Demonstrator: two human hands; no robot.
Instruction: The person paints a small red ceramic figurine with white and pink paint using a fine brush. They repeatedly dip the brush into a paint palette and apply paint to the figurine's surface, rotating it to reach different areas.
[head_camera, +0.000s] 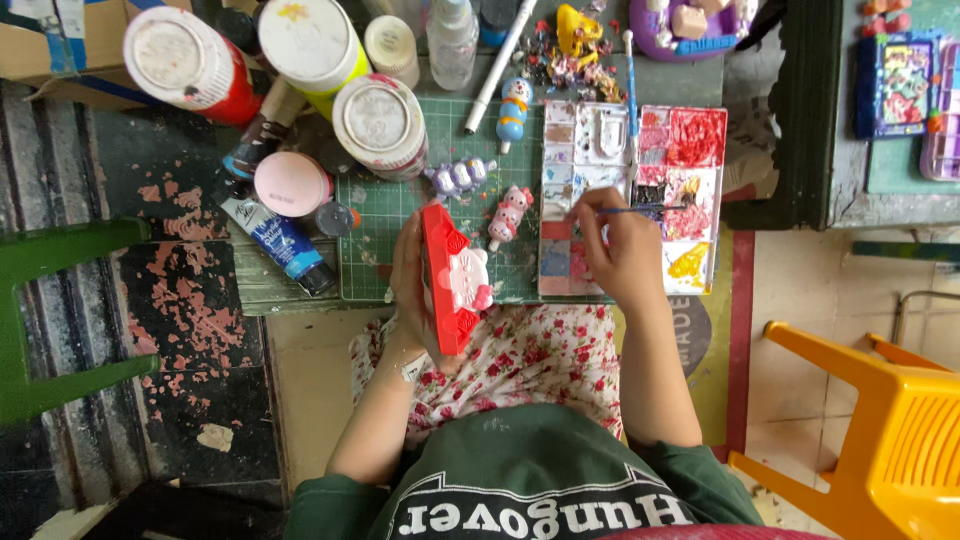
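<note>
- 1 view only, head camera looking straight down at both hands over the tabletop (300, 285).
- Left hand (408, 280): fingers wrapped around the back of a red plaster figure (452, 278), gripping it edge-on, tilted up toward the person. Figure sits just off the near edge of the green cutting mat (400, 210), above the lap, not resting on the tabletop.
- Figure state: outer frame is red, the centre character is white and pink. I can't tell which patches are unpainted from this angle.
- Right hand (625, 245): fingers pinched on a thin paintbrush (640, 209), pen-style grip. Brush tip is out over the right half of the paint palette (632, 190), at the dark and red wells; tip contact looks likely but is too small to confirm.
- Judged step: loading the brush with colour, figure parked in the left hand waiting.
- Next move calls for: bringing the brush across to the figure without dripping, left hand steadying and turning the face toward the brush, light tip pressure for small details.
- Around: 3 small painted figures (505, 215) lie on the mat between the hands and well clear of the brush; large paint jars (380, 120) and a blue paint tube (280, 240) crowd the left side; a second brush (631, 80) lies across the top of the palette.
- Risk, judged: wet red edge close to the left palm, so smudging is possible.
</note>
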